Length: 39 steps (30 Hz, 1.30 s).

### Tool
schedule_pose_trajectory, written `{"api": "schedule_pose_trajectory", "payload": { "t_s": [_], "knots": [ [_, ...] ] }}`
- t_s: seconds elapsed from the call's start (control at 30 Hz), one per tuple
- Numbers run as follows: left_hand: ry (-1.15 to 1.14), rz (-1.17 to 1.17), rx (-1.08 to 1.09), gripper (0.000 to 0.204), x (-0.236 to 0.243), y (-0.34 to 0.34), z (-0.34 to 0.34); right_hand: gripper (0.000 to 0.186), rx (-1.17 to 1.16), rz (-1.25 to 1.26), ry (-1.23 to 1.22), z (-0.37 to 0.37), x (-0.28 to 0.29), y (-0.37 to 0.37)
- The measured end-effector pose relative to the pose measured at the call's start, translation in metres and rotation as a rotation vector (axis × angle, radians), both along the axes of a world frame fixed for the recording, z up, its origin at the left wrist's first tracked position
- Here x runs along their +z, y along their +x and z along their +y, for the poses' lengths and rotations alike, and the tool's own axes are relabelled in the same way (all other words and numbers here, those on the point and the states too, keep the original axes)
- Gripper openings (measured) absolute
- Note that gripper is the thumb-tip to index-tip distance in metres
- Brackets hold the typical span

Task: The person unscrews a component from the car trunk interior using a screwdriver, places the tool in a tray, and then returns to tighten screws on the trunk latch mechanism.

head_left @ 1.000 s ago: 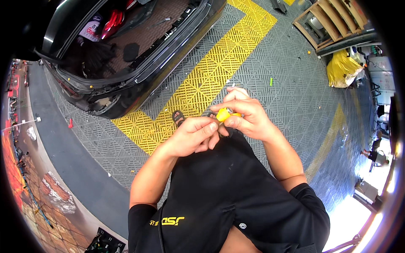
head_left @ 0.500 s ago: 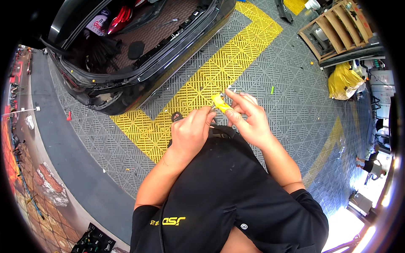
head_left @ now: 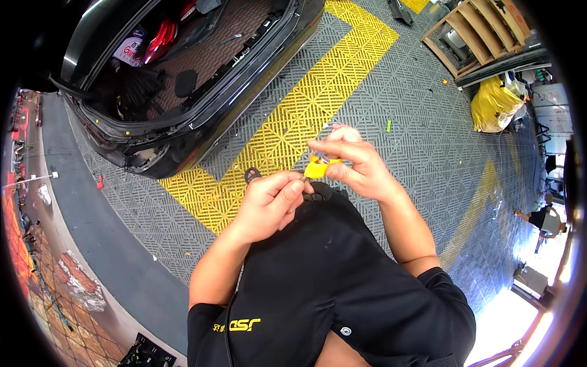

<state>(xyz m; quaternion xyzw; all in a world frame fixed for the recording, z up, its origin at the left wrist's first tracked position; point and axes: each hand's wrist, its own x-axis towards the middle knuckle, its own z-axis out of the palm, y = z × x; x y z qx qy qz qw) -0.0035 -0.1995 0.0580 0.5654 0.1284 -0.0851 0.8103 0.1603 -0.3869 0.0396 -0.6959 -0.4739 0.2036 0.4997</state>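
Note:
My right hand (head_left: 362, 165) is closed, gripping a small yellow object (head_left: 316, 169) between thumb and fingers. A shiny metal-looking part shows at its upper side; its exact kind is unclear. My left hand (head_left: 272, 205) is closed too, thumb against forefinger, with its fingertips close to the yellow object's lower left end. Whatever sits in that pinch is too small and covered to make out. Both hands are in front of my black clothing, over the floor.
An open car trunk (head_left: 183, 92) with a dark bumper stands at the upper left, holding a red lamp (head_left: 162, 41) and a white bottle. Far right are a wooden shelf (head_left: 483, 37) and a yellow bag (head_left: 496, 105). Another person (head_left: 546, 220) is at the right edge.
The yellow object has turned in my right hand and sits slightly lower. My left hand has shifted down, with its thumb now showing on top. The whole view has shifted slightly.

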Motion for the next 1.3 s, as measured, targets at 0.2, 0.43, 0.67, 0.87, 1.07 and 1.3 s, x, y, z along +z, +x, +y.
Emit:
{"api": "schedule_pose_trajectory", "payload": {
  "t_s": [0.2,0.43,0.67,0.87,1.07,1.3],
  "knots": [
    [-0.247,0.109,-0.143,0.043,-0.012,0.010,0.011,0.032,0.025,0.151,0.131,0.008,0.011,-0.008],
    [1.188,-0.561,0.265,0.030,-0.033,0.027,-0.019,0.032,-0.363,-0.048,0.016,0.009,-0.004,-0.022],
    [1.221,-0.464,0.282,0.018,-0.034,0.019,-0.020,0.034,-0.321,0.662,0.122,0.012,-0.005,-0.037],
    [1.064,-0.386,0.281,0.016,-0.026,0.009,-0.011,0.046,-0.263,0.044,-0.044,-0.002,0.019,-0.035],
    [0.622,-0.216,0.170,0.021,-0.011,-0.002,-0.015,0.050,-0.213,-0.067,-0.050,-0.005,0.003,-0.029],
    [-0.264,0.051,-0.111,0.039,0.000,-0.015,-0.002,0.050,-0.072,-0.023,0.033,-0.004,0.009,-0.033]
  ]
}}
